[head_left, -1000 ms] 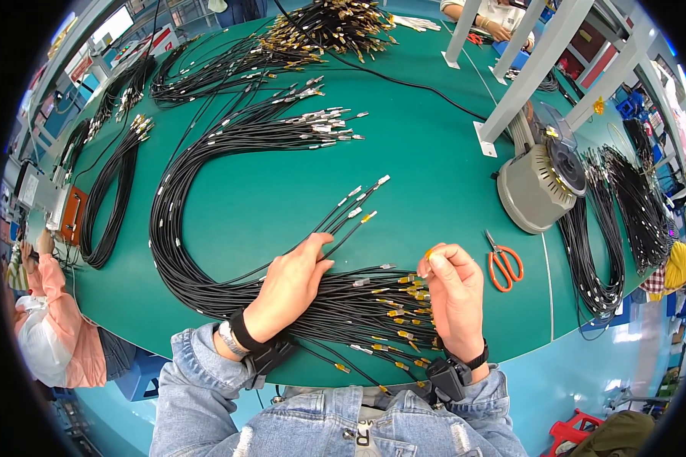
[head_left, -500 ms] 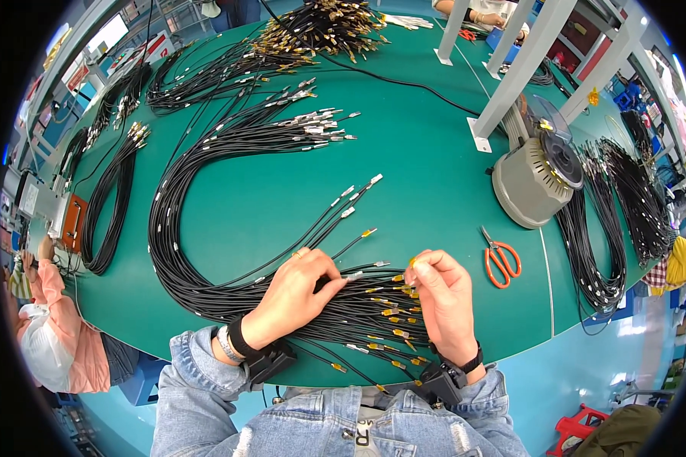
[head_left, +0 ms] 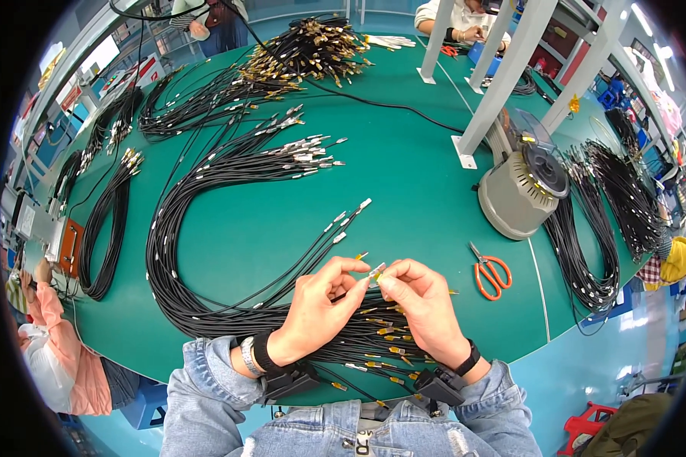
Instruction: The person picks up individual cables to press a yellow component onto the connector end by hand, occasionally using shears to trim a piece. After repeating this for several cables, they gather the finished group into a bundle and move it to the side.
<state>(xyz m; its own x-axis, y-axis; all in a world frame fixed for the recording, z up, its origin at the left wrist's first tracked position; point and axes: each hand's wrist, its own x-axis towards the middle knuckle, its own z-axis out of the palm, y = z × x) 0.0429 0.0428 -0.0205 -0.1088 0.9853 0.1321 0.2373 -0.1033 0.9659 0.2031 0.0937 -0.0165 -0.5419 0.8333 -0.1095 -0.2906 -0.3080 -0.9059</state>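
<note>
My left hand (head_left: 318,311) and my right hand (head_left: 425,311) meet at a small silver-white cable end (head_left: 376,271). The left thumb and forefinger are closed on it, while its cable is mostly hidden behind the hand. Against it my right thumb and forefinger pinch a small yellow piece (head_left: 379,277), largely covered by the fingertips. Under and beside both hands lies a long bundle of black cables (head_left: 160,251), bent in a big curve. Many of its near ends carry yellow tags (head_left: 389,330); several others (head_left: 338,238) have white ones.
Orange-handled pliers (head_left: 490,274) lie right of my hands. Beyond them stands a grey round machine (head_left: 514,199) beside white metal posts (head_left: 503,84). More cable bundles (head_left: 107,244) lie left, right and in a heap (head_left: 312,49) at the back. A co-worker's pink sleeve (head_left: 61,312) shows at left.
My right hand has moved left with the yellow piece and now meets my left hand. The left hand has risen off the bundle with a cable end. The view has shifted slightly.
</note>
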